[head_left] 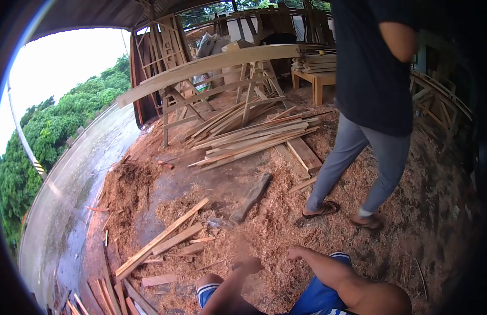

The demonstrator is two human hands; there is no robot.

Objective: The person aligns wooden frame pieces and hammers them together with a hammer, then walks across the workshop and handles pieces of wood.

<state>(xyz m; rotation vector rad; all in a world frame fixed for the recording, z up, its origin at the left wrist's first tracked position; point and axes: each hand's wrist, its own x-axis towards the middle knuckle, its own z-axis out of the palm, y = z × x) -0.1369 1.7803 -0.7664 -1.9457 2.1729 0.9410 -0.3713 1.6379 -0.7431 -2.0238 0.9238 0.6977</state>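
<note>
Low in the head view, my left hand (pixel 249 264) hangs between my knees over the wood shavings (pixel 275 278), its fingers blurred. To its right, my right hand (pixel 295 253) extends from a bent arm above blue shorts (pixel 319 294), and its fingers look curled in, too small to tell whether they hold anything. Neither hand visibly touches a tool or board. Closest to my left hand on the ground are cut wood pieces (pixel 178 239) at the left and a dark, weathered plank (pixel 251 198) ahead.
A person (pixel 377 68) in a dark shirt stands close at the right. Behind are a pile of wood strips (pixel 259 137), a long board (pixel 212 64) on sawhorses and a low wooden table (pixel 318 79). A wet road (pixel 70 199) runs along the left.
</note>
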